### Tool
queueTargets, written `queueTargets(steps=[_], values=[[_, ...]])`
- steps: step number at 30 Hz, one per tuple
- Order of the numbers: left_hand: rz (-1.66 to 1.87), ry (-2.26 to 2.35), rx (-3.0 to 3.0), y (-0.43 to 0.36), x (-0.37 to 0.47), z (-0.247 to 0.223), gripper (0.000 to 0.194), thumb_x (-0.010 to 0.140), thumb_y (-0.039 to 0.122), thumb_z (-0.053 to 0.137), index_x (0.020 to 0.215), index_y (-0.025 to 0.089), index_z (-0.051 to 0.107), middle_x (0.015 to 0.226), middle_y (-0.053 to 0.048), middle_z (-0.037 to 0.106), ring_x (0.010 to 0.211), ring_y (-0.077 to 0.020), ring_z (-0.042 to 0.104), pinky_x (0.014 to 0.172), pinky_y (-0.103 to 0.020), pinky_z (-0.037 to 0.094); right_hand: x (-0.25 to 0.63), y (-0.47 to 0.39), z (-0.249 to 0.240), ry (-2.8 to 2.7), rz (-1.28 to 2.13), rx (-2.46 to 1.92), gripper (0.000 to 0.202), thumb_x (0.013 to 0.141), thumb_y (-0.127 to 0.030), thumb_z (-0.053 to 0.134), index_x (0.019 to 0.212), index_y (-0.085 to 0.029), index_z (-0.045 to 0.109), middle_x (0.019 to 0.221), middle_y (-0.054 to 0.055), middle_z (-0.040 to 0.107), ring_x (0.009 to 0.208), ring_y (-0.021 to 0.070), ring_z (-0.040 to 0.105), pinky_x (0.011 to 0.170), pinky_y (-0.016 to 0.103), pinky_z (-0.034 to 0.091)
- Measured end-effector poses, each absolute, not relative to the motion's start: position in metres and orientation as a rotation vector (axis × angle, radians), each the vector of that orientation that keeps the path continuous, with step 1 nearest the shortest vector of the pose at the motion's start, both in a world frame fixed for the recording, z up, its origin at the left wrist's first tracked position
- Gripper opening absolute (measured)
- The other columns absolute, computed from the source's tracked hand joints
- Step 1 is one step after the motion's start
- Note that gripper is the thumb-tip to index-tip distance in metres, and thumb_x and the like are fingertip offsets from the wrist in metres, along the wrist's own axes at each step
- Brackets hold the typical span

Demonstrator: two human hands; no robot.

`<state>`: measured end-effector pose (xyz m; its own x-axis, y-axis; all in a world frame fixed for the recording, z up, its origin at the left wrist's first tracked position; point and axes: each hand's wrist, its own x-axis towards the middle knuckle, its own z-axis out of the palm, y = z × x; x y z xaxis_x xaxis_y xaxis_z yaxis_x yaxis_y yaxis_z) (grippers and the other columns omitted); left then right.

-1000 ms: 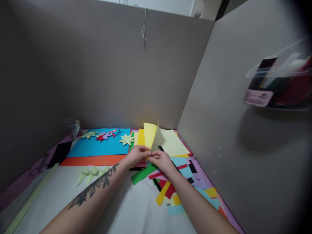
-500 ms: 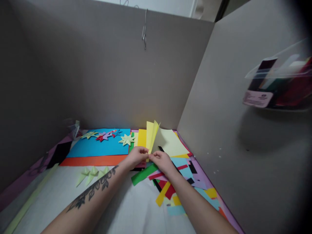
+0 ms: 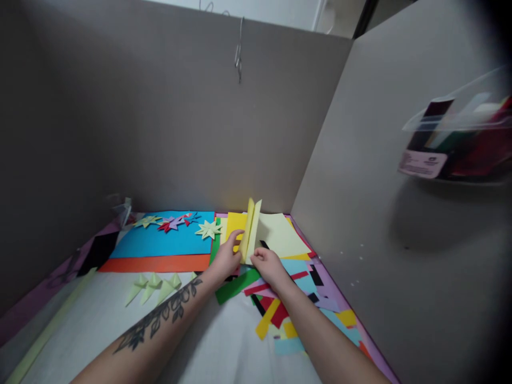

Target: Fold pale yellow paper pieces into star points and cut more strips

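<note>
A pale yellow sheet of paper (image 3: 253, 226), creased into upright folds, stands between my two hands. My left hand (image 3: 229, 254) grips its lower left side, thumb near the bottom and fingers partly apart along the edge. At the lower right corner my right hand (image 3: 267, 263) pinches the paper with curled fingertips. Below the hands lies a green paper strip (image 3: 237, 286). Folded pale green paper pieces (image 3: 152, 288) rest on the white surface left of my left forearm. Folded paper stars, one of them pale green (image 3: 208, 229), lie on a blue sheet (image 3: 168, 240).
Coloured paper scraps (image 3: 288, 314) spread beneath and beside my right forearm. A cream sheet (image 3: 282, 234) lies behind my right hand. Grey panels (image 3: 192, 117) rise at the back and sides. A clear bin (image 3: 460, 133) hangs on the right one; a chain of paper clips (image 3: 239, 58) hangs at the back.
The folded yellow sheet has turned, and its folds look narrower and more upright. My left hand has moved up its left side with fingers spreading. My right hand has shifted slightly right.
</note>
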<state>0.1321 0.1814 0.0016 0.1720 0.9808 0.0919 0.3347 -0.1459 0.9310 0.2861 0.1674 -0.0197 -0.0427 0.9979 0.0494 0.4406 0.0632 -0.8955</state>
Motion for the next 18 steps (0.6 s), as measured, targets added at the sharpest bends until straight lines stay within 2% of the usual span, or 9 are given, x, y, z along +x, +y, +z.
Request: queueTargets(steps=[2,4,8,10,14,18], values=[[0.997,1.265,1.706,0.18,0.132,0.003,0.065,0.066,0.001,0.045,0.126,0.026,0.048,0.113,-0.007,0.062,0.079,-0.0148,0.062,0.064,-0.021,0.048,0.286,0.168,-0.021,-1.604,0.907,-1.49,0.02,0.07,-0.03,0.052,0.056,-0.02,0.043,0.044,-0.008,0.034,0.043,0.0084,0.031,0.043,0.021,0.024],[1.019,1.264,1.781,0.179,0.132,0.002,0.061,0.067,0.001,0.043,0.121,0.025,0.056,0.117,-0.006,0.062,0.086,-0.0167,0.063,0.073,-0.024,0.049,0.285,0.168,-0.02,-1.593,0.904,-1.504,0.02,0.069,-0.029,0.054,0.055,-0.02,0.043,0.043,-0.007,0.038,0.043,0.0086,0.035,0.043,0.02,0.025],[0.968,1.3,1.905,0.179,0.133,-0.005,0.041,0.069,0.005,0.046,0.098,0.02,0.07,0.104,-0.006,0.069,0.094,-0.021,0.062,0.083,-0.027,0.047,0.284,0.165,-0.019,-1.512,1.009,-1.486,0.018,0.069,-0.03,0.057,0.059,-0.019,0.047,0.051,-0.001,0.058,0.051,0.0128,0.053,0.047,0.021,0.035],[0.946,1.334,1.943,0.179,0.131,-0.005,0.033,0.072,0.011,0.049,0.096,0.019,0.071,0.099,-0.008,0.07,0.092,-0.0221,0.063,0.082,-0.028,0.046,0.283,0.165,-0.019,-1.457,1.053,-1.459,0.02,0.071,-0.034,0.057,0.062,-0.019,0.048,0.055,0.0,0.061,0.054,0.0145,0.057,0.049,0.022,0.038],[0.891,1.394,2.073,0.177,0.104,0.012,0.031,0.08,0.024,0.05,0.106,0.021,0.067,0.092,-0.007,0.071,0.079,-0.0202,0.063,0.069,-0.025,0.045,0.282,0.166,-0.019,-1.297,1.117,-1.362,0.025,0.074,-0.043,0.053,0.072,-0.018,0.054,0.064,0.0,0.062,0.061,0.0148,0.06,0.056,0.023,0.046],[0.466,1.685,2.41,0.181,0.039,0.044,0.02,0.079,0.019,0.048,0.078,0.021,0.068,0.081,-0.007,0.068,0.074,-0.0205,0.059,0.063,-0.025,0.039,0.281,0.167,-0.022,-1.296,1.11,-1.365,0.023,0.075,-0.041,0.052,0.075,-0.018,0.057,0.065,0.001,0.061,0.062,0.0148,0.059,0.059,0.024,0.047]])
